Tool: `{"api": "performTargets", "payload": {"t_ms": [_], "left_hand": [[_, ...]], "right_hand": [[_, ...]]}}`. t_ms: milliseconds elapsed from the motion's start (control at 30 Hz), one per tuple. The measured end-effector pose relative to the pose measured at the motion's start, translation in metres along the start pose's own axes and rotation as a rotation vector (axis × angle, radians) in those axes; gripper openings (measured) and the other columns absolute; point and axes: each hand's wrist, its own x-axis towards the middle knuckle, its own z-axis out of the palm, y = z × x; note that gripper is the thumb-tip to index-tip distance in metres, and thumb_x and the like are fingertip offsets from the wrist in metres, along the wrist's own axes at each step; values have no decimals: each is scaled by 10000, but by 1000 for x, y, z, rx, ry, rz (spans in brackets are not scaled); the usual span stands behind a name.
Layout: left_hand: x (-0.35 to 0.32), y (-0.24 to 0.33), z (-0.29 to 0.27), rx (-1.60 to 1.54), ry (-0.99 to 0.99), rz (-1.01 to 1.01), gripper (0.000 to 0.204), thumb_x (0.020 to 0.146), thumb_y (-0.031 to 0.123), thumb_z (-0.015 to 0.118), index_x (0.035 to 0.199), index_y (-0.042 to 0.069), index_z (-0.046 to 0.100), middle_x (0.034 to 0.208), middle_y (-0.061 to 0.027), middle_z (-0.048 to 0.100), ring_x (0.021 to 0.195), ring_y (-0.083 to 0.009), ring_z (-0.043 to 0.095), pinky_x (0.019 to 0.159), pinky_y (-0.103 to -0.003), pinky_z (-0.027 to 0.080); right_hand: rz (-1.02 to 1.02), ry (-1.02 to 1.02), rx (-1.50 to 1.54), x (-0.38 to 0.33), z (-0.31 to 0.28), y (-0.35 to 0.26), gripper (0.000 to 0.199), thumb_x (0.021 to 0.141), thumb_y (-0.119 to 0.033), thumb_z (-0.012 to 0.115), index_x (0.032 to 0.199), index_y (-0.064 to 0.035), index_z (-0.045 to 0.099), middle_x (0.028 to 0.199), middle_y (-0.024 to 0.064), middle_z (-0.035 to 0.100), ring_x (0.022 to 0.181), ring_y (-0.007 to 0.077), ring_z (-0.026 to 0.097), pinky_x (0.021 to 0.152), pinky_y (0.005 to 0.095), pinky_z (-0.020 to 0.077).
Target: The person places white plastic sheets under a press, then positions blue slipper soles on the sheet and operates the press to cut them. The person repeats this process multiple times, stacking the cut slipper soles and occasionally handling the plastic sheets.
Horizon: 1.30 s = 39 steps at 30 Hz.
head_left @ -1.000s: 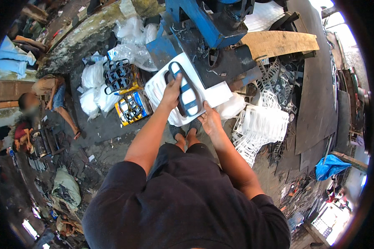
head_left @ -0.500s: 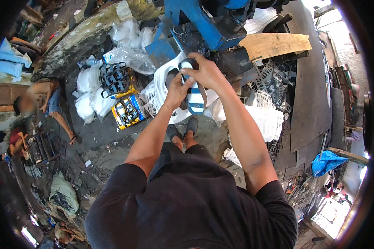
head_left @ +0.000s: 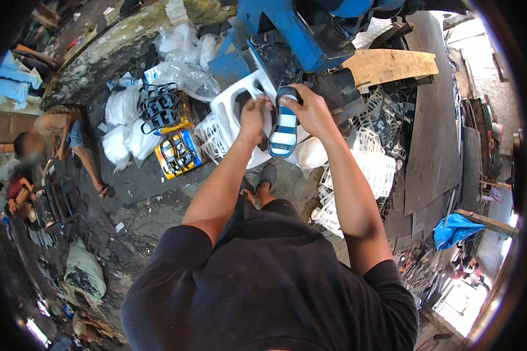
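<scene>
My right hand (head_left: 311,110) grips a sandal (head_left: 285,126) by its far end, the thumb laid over the top. The sandal is dark-edged with white and blue bands across it, and it is held lengthwise over a white plastic stool (head_left: 223,104). My left hand (head_left: 253,120) is just left of the sandal, apart from it and above the stool. Its fingers are bent and smeared by motion, so I cannot see whether anything is in them.
A blue metal machine (head_left: 298,35) stands ahead, beside a curved wooden board (head_left: 392,65). Yellow-blue packs with black straps (head_left: 178,155) and white plastic bags (head_left: 123,123) lie left. White cut-out sheets (head_left: 372,175) are piled right. A person (head_left: 70,137) sits at the far left.
My left hand has come off the sandal and moved slightly left. My right hand has shifted a little right and nearer, still holding the sandal, which has moved right with it.
</scene>
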Motion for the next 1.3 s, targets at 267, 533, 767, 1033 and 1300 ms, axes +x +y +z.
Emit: {"api": "performTargets", "payload": {"t_ms": [267, 533, 767, 1033, 1300], "left_hand": [[23, -6, -23, 231, 255, -114, 422, 1007, 384, 526, 1146, -11, 580, 960, -93, 646, 908, -210, 606, 890, -341, 463], [-55, -1, 0, 1001, 271, 538, 656, 934, 341, 650, 1380, -82, 422, 1337, -282, 494, 1274, -397, 472, 1033, -434, 393], [-126, -33, 67, 1118, -687, 339, 1102, 697, 324, 874, 1512, 38, 190, 1500, -232, 309, 1348, -403, 394, 1089, -450, 378], [-120, -96, 87, 1234, -593, 386, 884, 743, 163, 784, 1469, 73, 288, 1357, -236, 509, 1190, -437, 538, 1081, -483, 405], [-128, -122, 93, 1181, -678, 15, 798, 810, 221, 758, 1465, 90, 322, 1382, -197, 504, 1204, -396, 553, 966, -444, 479]], "right_hand": [[-98, 272, 239, -58, -45, -11, 338, 893, -174, 712, 1188, -63, 589, 1002, 101, 689, 865, 175, 653, 774, 312, 505], [109, 390, 307, -126, -59, 33, 294, 913, -120, 689, 1185, -77, 585, 1005, 74, 677, 911, 144, 613, 810, 285, 482], [175, 344, 267, -136, -12, 70, 348, 885, -145, 694, 1199, -90, 555, 956, 167, 688, 903, 267, 690, 793, 350, 519], [361, 362, 72, -135, -13, 127, 370, 853, 38, 530, 1200, -89, 533, 942, 276, 643, 898, 433, 638, 787, 397, 499], [611, -211, 943, -169, -54, 241, 371, 962, -262, 629, 1242, -30, 555, 1169, 99, 613, 1059, 192, 597, 923, 340, 485]]}}
